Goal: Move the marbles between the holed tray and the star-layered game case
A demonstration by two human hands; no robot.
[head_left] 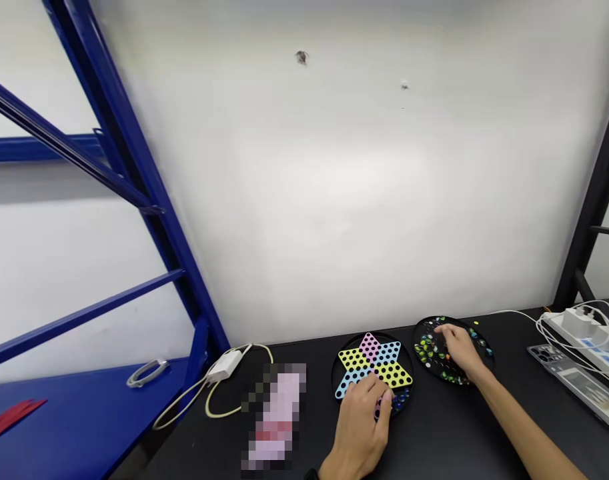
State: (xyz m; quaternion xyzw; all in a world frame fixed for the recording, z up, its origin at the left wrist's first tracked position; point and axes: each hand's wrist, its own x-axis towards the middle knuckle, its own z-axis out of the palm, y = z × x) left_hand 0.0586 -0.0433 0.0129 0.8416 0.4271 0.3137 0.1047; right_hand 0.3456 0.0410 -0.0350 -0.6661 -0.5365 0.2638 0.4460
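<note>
Glass marbles (425,348), light, slippery and best pinched at the sides, are being reached over by the right hand (459,350) on a round tray (488,355) on the bench (434,440), the left hand (359,427) being kept at a star board (374,363), neither grip being discernible.

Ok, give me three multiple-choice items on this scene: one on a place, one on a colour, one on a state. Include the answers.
1. Where is the right hand?
A. Over the round black tray of marbles
B. On the power strip
C. On the blue shelf frame

2. What colour is the top point of the star-shaped Chinese checkers board?
A. Green
B. Red
C. Pink

3. What state are the visible holes in that board in?
A. Each filled with a marble
B. Open, with no marbles
C. Taped over

Answers:
1. A, the fingers sit above the marbles in the tray.
2. C, the upper point is pink with black holes.
3. B, the holes show plain black.
</note>
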